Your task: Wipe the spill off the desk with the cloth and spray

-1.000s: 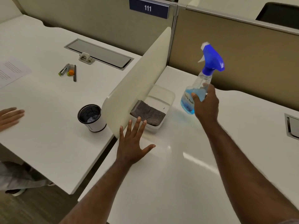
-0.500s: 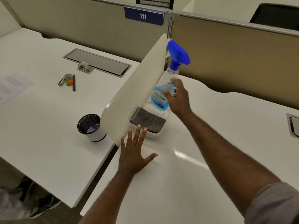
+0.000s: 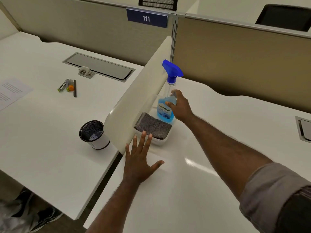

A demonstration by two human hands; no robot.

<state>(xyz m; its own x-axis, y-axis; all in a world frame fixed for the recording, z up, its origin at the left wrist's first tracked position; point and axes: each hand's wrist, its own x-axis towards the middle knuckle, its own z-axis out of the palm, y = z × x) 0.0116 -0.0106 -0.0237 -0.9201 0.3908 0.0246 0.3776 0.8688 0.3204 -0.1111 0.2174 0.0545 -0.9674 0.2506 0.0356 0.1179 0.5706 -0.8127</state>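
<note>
A clear spray bottle [image 3: 165, 113] with blue liquid and a blue trigger head stands upright in the far end of a white tray [image 3: 161, 142], against the white divider. My right hand [image 3: 180, 106] wraps around the bottle's middle. A folded grey cloth [image 3: 153, 126] lies in the near end of the same tray. My left hand [image 3: 139, 163] rests flat on the white desk [image 3: 193, 190] with fingers spread, its fingertips just short of the tray and cloth. No spill is distinguishable on the glossy desk surface.
A white divider panel [image 3: 139, 98] separates my desk from the left desk, which holds a black mesh cup [image 3: 93, 133], pens [image 3: 69, 86], a paper sheet [image 3: 11, 92] and a cable hatch [image 3: 99, 66]. Beige partition walls close the back. Another hatch [image 3: 304, 128] sits at the right edge.
My right hand has carried the spray bottle from up in the air down and left into the far end of the tray. My left hand has stayed flat on the desk.
</note>
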